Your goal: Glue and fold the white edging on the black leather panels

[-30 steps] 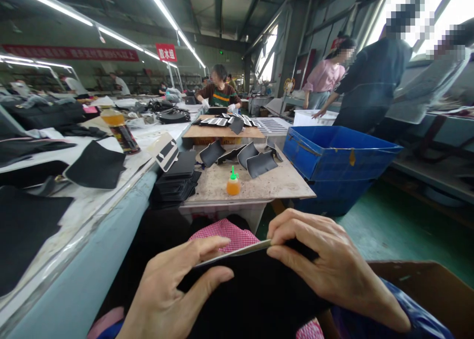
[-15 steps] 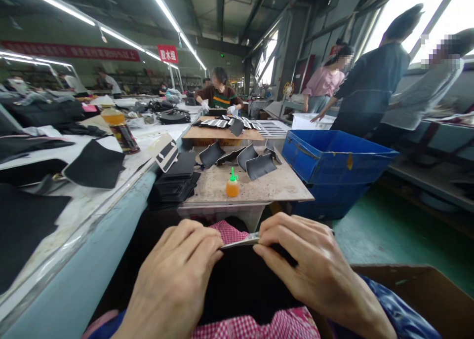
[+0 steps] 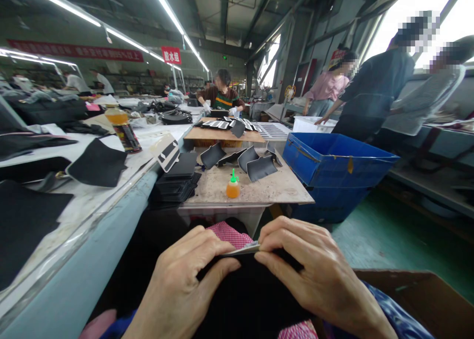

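Close above the lap, the left hand and the right hand held one black panel by its upper edge, which was pale. Each hand was closed on this edge, with the thumb on the near side and the fingers bent over the far side; between the two thumbs stayed only a short gap. The lower part of the panel hung down over a pink checked cloth. To the right of the right hand was an open cardboard box. To the left ran a long table, with loose black pieces and a tall bottle of amber liquid on it. In front of the hands, a worktable carried a small squeeze bottle with green nozzle, and behind it several curved black pieces. A stack of black sheets lay at the left side of the worktable, and a blue bin stood at its right. Farther, a person with white gloves was behind a brown board, and a red sign hung above.
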`<state>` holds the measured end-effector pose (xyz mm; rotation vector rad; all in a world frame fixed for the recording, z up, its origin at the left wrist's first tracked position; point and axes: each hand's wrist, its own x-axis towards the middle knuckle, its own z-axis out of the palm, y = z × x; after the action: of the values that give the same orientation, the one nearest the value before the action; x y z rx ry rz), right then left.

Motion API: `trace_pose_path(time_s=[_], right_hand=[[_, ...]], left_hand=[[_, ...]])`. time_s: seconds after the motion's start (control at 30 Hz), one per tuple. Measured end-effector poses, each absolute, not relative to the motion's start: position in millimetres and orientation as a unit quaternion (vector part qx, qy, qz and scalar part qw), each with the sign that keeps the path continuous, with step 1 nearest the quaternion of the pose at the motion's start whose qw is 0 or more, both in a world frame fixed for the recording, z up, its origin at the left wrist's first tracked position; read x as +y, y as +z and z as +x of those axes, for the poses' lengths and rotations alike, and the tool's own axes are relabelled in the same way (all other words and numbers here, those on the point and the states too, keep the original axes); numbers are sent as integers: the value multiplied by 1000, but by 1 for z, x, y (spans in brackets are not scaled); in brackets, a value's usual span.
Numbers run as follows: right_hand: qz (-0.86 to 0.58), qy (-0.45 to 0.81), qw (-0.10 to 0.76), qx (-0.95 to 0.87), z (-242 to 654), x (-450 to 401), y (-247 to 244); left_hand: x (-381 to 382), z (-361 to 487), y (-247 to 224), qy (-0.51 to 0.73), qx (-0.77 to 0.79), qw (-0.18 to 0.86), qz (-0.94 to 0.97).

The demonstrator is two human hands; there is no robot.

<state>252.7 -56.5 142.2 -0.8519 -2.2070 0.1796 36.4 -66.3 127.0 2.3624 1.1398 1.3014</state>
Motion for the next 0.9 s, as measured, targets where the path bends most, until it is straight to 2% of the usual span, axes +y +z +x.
trace_pose_path(time_s=[0.27,0.43,0.53,0.6,0.7,0.77,0.9], right_hand=[[-330,68,375,-864,251,-57,144],[-310,37,368,-876,245,-56,148],[-292,93,377,-874,248,-53,149],[-283,172,409,-850,254,-52,150],[-286,242,521,-767,265,-52,150],[-300,193,542,-761,269,-53,150],[-330,28,440,-835,269,-54,149]], left_hand=[[-66,37,129,442,375,107,808],[-62,41,129,420,350,66,835],[-61,42,126,414,344,90,838],[-61,41,125,407,353,99,836],[-61,36,125,408,378,88,826],[-62,32,126,416,381,77,822],[-67,26,129,415,354,47,836]])
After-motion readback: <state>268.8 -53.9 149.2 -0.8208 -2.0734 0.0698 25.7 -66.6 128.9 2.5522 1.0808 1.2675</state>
